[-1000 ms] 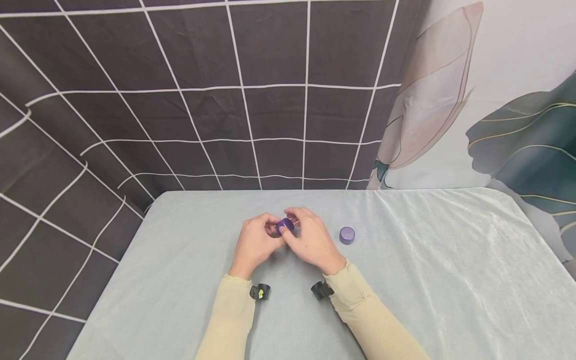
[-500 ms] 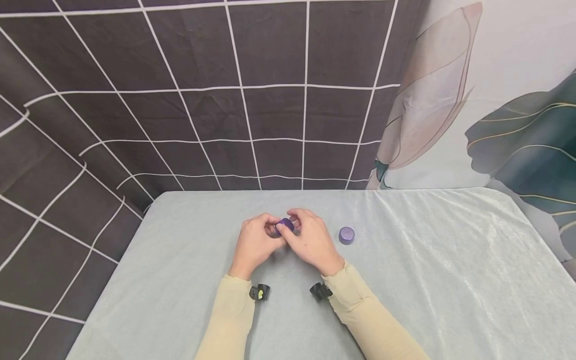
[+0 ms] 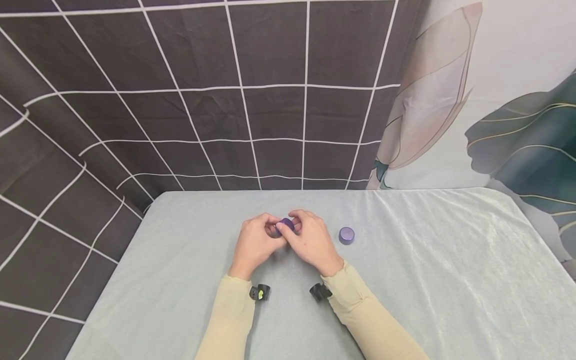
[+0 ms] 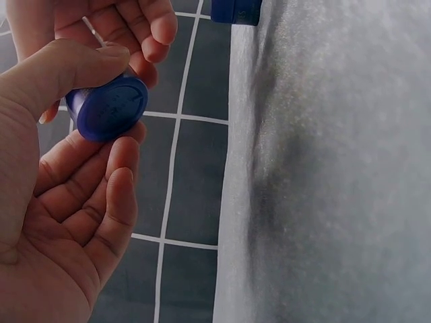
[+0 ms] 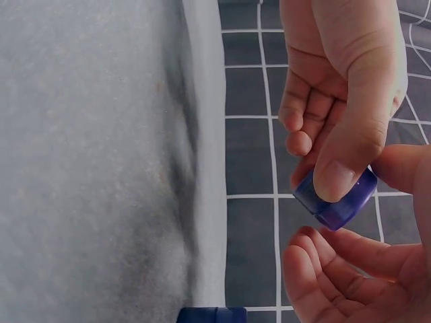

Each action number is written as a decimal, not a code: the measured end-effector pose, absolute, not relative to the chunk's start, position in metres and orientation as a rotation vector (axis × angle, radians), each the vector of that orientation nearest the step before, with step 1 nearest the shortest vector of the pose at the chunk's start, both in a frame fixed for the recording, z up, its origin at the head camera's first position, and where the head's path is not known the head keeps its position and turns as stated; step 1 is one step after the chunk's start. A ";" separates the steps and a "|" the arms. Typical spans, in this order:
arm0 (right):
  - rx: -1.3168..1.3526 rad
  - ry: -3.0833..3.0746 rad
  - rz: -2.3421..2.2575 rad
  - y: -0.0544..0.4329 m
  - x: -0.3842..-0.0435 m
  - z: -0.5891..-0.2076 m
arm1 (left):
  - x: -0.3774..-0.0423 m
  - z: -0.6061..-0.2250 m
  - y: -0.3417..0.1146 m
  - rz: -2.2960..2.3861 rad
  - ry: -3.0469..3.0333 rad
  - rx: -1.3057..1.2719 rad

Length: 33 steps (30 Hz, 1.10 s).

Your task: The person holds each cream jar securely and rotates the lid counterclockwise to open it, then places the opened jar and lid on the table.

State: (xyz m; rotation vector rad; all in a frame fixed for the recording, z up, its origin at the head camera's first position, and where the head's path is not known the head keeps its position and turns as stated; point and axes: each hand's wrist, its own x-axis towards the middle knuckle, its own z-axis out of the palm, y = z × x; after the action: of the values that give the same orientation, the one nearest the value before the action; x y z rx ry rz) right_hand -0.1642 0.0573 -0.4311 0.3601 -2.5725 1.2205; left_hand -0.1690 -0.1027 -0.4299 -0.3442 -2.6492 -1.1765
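Observation:
A small purple round container (image 3: 285, 225), blue in the wrist views, is held between both hands near the far edge of the table. My left hand (image 3: 256, 245) pinches it, the thumb (image 4: 101, 64) lying across its side. Its flat round end (image 4: 113, 111) shows beneath that thumb. My right hand (image 3: 312, 240) grips the same container, with the thumb on its upper side and fingers curled near it. In the right wrist view a seam runs round the container (image 5: 340, 205). To the right, a similar purple container (image 3: 346, 235) stands on the table.
Pale grey-blue velvety cloth (image 3: 450, 290) covers the table. A dark grid-patterned curtain (image 3: 193, 115) hangs behind and at the left; a leaf-patterned curtain (image 3: 517, 60) hangs at the back right. Small black wrist devices (image 3: 320, 291) sit at both cuffs.
My right hand has shifted very slightly, its thumb sliding up and left over more of the held container. The left hand and the other container stay in place.

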 end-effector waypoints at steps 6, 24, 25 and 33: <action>0.344 -2.574 1.219 0.057 -0.164 -0.431 | -0.169 -0.429 -0.102 -1.165 -2.645 -0.350; 0.360 -2.539 1.209 0.056 -0.163 -0.433 | -0.168 -0.429 -0.102 -1.187 -2.635 -0.350; 0.360 -2.539 1.207 0.056 -0.163 -0.433 | -0.168 -0.429 -0.102 -1.188 -2.637 -0.349; 0.365 -2.531 1.195 0.055 -0.163 -0.432 | -0.169 -0.430 -0.102 -1.194 -2.635 -0.354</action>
State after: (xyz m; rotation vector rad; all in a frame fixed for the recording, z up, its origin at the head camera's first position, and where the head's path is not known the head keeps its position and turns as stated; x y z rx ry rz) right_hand -0.1630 0.0553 -0.4325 0.3654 -2.5314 1.1951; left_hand -0.1689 -0.1016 -0.4295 -0.3535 -2.6353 -1.1943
